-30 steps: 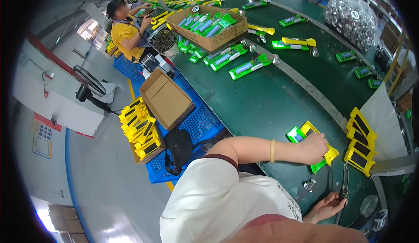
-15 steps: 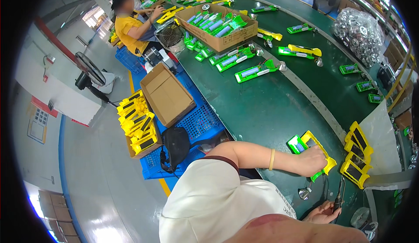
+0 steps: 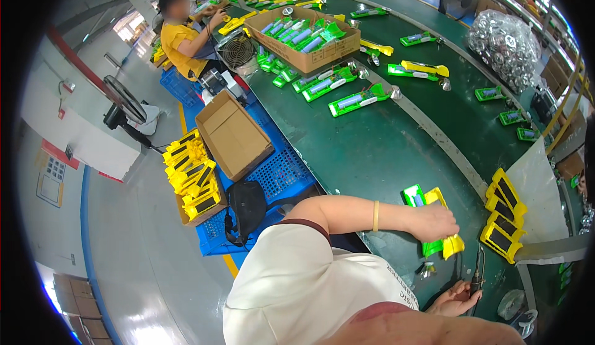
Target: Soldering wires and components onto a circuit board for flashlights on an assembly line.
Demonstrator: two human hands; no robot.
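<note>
My left hand point(image 3: 435, 222) is closed over a yellow plastic casing half point(image 3: 454, 247), its fingers hiding the middle of it. Against its left side lies a green casing half point(image 3: 410, 194) on the green bench, partly covered by the same hand. Just below them sits a shiny reflector cup point(image 3: 426, 270), slightly blurred. A soldering iron point(image 3: 476, 278) is gripped in my right hand point(image 3: 453, 299), its tip pointing away from me, near the lower end of the yellow half. Several yellow casing halves with dark panels point(image 3: 503, 218) stand in a row to the right.
Green casings with batteries point(image 3: 350, 103) lie farther up the bench, around a cardboard box point(image 3: 328, 58) full of them. An empty carton point(image 3: 234, 135) and yellow parts point(image 3: 197, 177) are at left, by a black bag point(image 3: 246, 207). A co-worker point(image 3: 186, 38) sits beyond.
The yellow half has tilted more upright beside the green one, with my left hand shifting slightly left. The reflector cup has moved a little up and left. My right hand keeps the iron nearly in place.
</note>
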